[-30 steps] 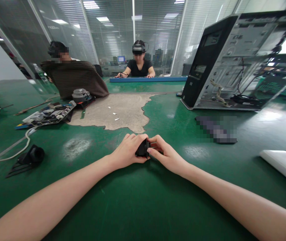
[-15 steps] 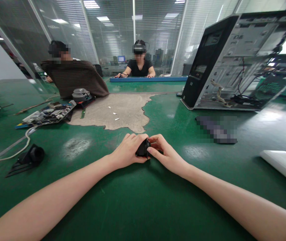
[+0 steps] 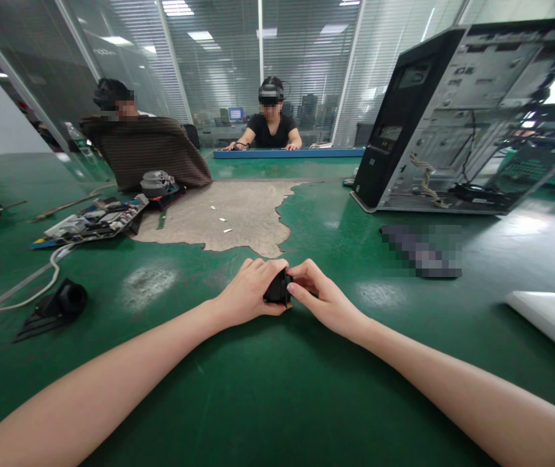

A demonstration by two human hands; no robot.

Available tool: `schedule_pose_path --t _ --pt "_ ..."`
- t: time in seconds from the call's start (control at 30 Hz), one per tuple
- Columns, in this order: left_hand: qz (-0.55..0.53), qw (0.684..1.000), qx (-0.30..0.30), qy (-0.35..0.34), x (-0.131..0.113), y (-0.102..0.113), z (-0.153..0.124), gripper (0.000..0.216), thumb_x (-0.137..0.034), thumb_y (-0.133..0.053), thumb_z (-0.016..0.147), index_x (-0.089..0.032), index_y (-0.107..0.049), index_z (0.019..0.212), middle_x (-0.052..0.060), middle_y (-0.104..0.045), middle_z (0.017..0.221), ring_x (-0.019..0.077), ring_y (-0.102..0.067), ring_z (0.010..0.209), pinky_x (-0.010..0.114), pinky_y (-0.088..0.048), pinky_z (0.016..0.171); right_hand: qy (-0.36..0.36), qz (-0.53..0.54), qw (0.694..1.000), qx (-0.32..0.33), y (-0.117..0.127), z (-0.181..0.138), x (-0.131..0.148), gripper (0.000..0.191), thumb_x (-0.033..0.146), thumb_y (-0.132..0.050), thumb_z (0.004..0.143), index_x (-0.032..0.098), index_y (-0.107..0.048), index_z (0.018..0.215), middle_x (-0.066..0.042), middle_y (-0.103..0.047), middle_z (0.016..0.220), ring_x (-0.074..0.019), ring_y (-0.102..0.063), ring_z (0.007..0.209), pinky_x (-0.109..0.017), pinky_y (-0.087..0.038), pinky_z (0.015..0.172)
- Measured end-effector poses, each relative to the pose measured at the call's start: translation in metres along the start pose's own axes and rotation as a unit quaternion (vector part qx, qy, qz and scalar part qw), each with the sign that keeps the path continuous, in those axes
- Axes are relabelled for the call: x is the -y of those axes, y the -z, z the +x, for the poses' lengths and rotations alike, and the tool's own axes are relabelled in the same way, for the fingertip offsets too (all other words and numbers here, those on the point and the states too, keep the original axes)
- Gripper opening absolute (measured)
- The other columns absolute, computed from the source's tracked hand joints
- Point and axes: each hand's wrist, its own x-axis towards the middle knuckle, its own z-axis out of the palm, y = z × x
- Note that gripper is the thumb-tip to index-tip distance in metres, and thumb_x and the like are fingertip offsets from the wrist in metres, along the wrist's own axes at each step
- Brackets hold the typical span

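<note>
A small black boxy part [image 3: 275, 290] is between my hands, just above or on the green tabletop; its exact kind I cannot make out. My left hand [image 3: 251, 290] wraps round its left side, fingers over the top and thumb below. My right hand [image 3: 320, 295] pinches the part's right edge with thumb and curled fingers. Much of the part is covered by the fingers. Farther left lies a black plastic piece with a round opening [image 3: 70, 297] and a slotted flat side.
An opened computer tower [image 3: 404, 123] stands at the back right, with a blurred dark object [image 3: 418, 253] before it. A white slab [image 3: 550, 324] lies at the right edge. Circuit boards [image 3: 97, 220] and a white cable [image 3: 54, 272] are at left. Two people sit across the table.
Almost nothing differs. Both hands keep the same hold on the black part, and the view has shifted very slightly.
</note>
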Motion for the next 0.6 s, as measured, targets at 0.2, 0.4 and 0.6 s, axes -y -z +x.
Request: schedule_pose_path --t 0.2,0.4,0.6 --pt "0.007 1.0 0.002 -0.001 0.0008 -0.0011 -0.0001 0.058 -0.037 -0.061 0.068 -0.021 -0.034 0.116 0.005 -0.054 0.109 0.0229 -0.05 0.091 0.034 -0.033 0.078 -0.016 0.004 1.0 -0.009 -0.0001 0.0019 -0.0004 0.02 0.026 -0.048 0.083 0.021 -0.042 0.101 -0.004 -0.054 0.097 -0.0158 -0.057 0.09 -0.033 -0.049 0.078" --pt "0.007 1.0 0.005 0.005 0.0019 -0.0022 0.0001 0.057 -0.036 -0.061 0.067 -0.021 -0.034 0.115 0.005 -0.055 0.107 0.0232 -0.05 0.09 0.035 -0.033 0.078 0.004 0.005 1.0 0.015 0.0009 -0.0014 0.0045 0.018 0.023 -0.051 0.082 0.021 -0.042 0.098 -0.002 -0.054 0.092 -0.0137 -0.058 0.085 -0.032 -0.049 0.078" --pt "0.008 1.0 0.0 -0.002 0.0015 -0.0017 -0.0004 0.057 -0.035 -0.061 0.067 -0.021 -0.033 0.115 0.005 -0.054 0.109 0.0225 -0.05 0.09 0.034 -0.033 0.078 0.012 0.0 1.0 0.01 0.0006 -0.0023 0.002 0.016 0.024 -0.049 0.084 0.022 -0.042 0.098 -0.002 -0.054 0.092 -0.0125 -0.058 0.083 -0.03 -0.05 0.076"
